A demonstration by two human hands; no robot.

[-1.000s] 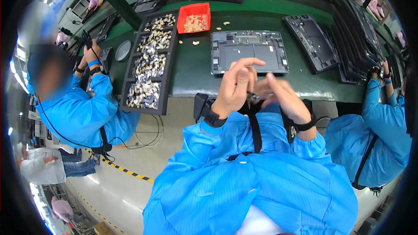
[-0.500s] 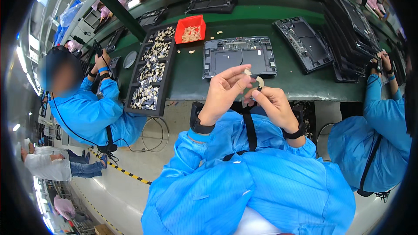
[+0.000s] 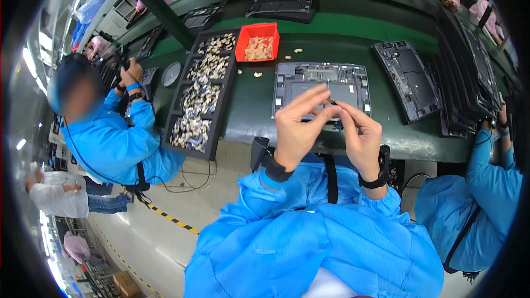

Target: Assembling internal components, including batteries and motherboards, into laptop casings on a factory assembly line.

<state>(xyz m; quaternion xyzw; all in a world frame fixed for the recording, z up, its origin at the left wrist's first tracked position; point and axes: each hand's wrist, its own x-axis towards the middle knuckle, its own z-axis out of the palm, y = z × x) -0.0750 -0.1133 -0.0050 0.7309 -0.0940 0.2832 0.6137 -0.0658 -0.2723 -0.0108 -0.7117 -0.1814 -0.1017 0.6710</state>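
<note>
Both hands meet over the near edge of an open tablet-like device [image 3: 284,85], its circuit board and dark battery exposed. A small flex cable piece is between my fingertips; only a dark bit [image 3: 332,101] shows, the rest being hidden. My left hand [image 3: 301,129], fingers stretched long and thumb against the right fingertips, grips one side of the piece. With thumb and forefinger, my right hand [image 3: 361,138] pinches it from the other side. Left of the device stands a black compartment tray [image 3: 217,127] full of similar beige-and-dark pieces.
A red bin [image 3: 271,27] holds beige scraps, with a few loose scraps [image 3: 258,75] on the green table [image 3: 248,110]. Another opened device [image 3: 407,77] and a tall stack of dark panels [image 3: 461,72] stand right. Co-workers in blue sit left [image 3: 118,149] and right [image 3: 475,204].
My hands have moved closer together and slightly right in the picture. The curved beige-and-dark piece, plainly visible between them before, is now mostly covered by fingers. The whole view has shifted slightly.
</note>
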